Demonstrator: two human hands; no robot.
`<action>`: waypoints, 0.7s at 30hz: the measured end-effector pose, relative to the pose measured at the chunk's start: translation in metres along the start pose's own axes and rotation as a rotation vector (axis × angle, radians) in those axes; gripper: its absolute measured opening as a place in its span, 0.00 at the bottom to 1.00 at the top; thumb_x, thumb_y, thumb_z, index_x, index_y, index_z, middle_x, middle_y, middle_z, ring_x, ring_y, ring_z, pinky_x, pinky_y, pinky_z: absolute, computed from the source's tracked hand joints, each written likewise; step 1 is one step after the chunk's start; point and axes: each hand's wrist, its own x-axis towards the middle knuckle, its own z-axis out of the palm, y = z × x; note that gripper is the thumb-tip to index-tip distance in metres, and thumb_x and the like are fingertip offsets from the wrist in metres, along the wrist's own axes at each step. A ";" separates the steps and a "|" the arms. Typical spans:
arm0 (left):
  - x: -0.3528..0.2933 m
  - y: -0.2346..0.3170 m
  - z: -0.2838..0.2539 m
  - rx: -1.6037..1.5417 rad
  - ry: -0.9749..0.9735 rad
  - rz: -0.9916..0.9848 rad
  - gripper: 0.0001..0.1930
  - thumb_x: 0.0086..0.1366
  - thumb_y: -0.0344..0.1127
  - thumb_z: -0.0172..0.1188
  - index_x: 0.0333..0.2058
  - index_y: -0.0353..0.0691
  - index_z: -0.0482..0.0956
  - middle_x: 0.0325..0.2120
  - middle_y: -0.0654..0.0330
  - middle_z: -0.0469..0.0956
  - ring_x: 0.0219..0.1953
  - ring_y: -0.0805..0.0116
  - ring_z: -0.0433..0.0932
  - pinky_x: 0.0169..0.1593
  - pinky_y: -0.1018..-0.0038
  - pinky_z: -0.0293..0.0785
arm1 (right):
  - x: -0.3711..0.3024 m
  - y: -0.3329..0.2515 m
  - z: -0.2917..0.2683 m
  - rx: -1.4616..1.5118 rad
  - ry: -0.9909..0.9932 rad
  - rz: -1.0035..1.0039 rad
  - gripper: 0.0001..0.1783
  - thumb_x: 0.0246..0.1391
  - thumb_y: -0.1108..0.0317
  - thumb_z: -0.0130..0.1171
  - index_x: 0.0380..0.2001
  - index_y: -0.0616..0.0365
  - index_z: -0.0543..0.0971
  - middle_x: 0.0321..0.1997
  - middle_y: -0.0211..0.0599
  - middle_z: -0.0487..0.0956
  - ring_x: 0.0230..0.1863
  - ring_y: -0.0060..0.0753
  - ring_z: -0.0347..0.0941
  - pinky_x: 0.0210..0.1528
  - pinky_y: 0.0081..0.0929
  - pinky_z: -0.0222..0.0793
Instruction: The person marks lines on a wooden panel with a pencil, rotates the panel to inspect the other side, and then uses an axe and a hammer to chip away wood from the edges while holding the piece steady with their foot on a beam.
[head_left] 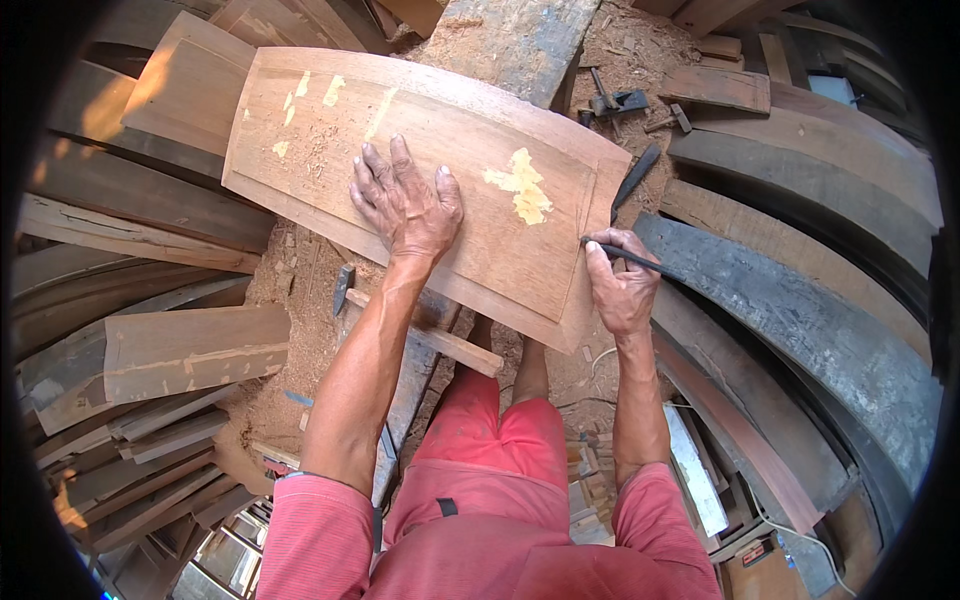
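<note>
A broad wooden panel [450,130] with a curved far edge lies across the bench in front of me. Yellow filler patches and a few shavings show on its face. My left hand [408,205] rests on the panel near its middle, fingers spread and holding nothing. At the panel's right end, my right hand [622,285] is closed around a slim black pen-like tool [632,257]; its exact kind is unclear. The tool's tip meets the panel near the right edge. Just beyond that hand lies another dark long-handled tool [635,180], partly behind the panel.
A hammer [430,330] with a wooden handle lies on the near side of the panel. Beyond its right end are a hand plane [615,100] and a small hammer [672,120] among shavings. Stacked curved boards [800,310] crowd the right; more planks [150,200] fill the left.
</note>
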 end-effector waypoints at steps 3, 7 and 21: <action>0.001 -0.001 -0.001 0.001 0.005 0.000 0.41 0.69 0.54 0.50 0.74 0.40 0.48 0.72 0.32 0.44 0.75 0.33 0.40 0.72 0.38 0.34 | 0.000 0.002 0.001 0.005 -0.005 -0.014 0.06 0.54 0.74 0.63 0.35 0.64 0.84 0.31 0.33 0.81 0.31 0.22 0.76 0.35 0.23 0.72; 0.003 -0.002 -0.002 -0.003 0.007 -0.003 0.41 0.69 0.54 0.49 0.74 0.40 0.48 0.72 0.32 0.44 0.75 0.34 0.40 0.72 0.38 0.34 | 0.000 0.002 0.001 0.003 -0.011 -0.002 0.06 0.53 0.74 0.64 0.35 0.64 0.84 0.31 0.34 0.81 0.31 0.22 0.75 0.35 0.23 0.71; 0.002 -0.001 0.000 -0.003 0.019 -0.006 0.41 0.69 0.53 0.51 0.74 0.41 0.50 0.72 0.33 0.45 0.74 0.34 0.41 0.72 0.38 0.35 | -0.008 0.006 -0.004 -0.022 -0.049 0.006 0.05 0.53 0.75 0.63 0.33 0.65 0.83 0.31 0.34 0.81 0.32 0.24 0.76 0.37 0.24 0.72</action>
